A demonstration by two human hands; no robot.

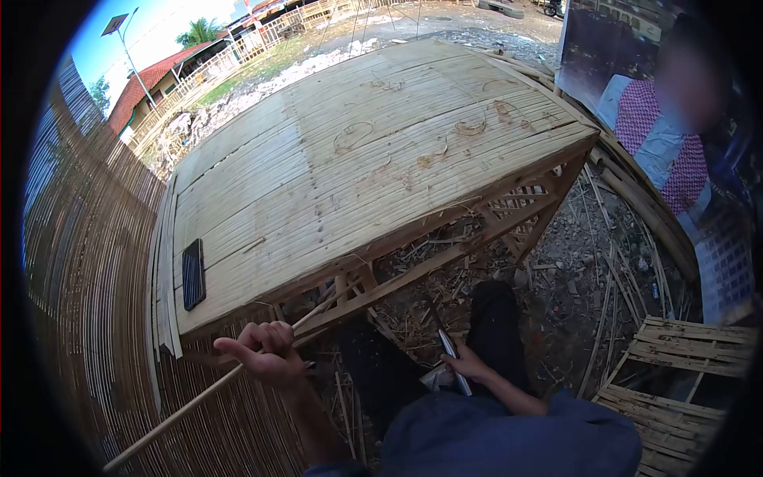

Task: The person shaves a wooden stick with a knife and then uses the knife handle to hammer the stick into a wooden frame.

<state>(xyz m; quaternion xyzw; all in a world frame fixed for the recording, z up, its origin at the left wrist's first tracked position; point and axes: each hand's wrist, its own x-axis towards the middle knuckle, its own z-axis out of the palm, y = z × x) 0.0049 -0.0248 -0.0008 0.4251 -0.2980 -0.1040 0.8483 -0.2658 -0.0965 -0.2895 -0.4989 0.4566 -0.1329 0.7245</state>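
My left hand is closed around a long thin bamboo stick, at the near left corner of the bamboo table. The stick slants from the lower left up toward the table's front edge. Low between my knees, my right hand grips a knife by its shiny, metal-looking handle. Its narrow dark blade points up and away from me, apart from the stick. Part of the blade blends into the dark background.
A black phone lies on the table's left end, and thin shavings are scattered over the top. A woven bamboo screen stands at left. A person is at right, above a slatted bamboo frame. Bamboo scraps litter the ground.
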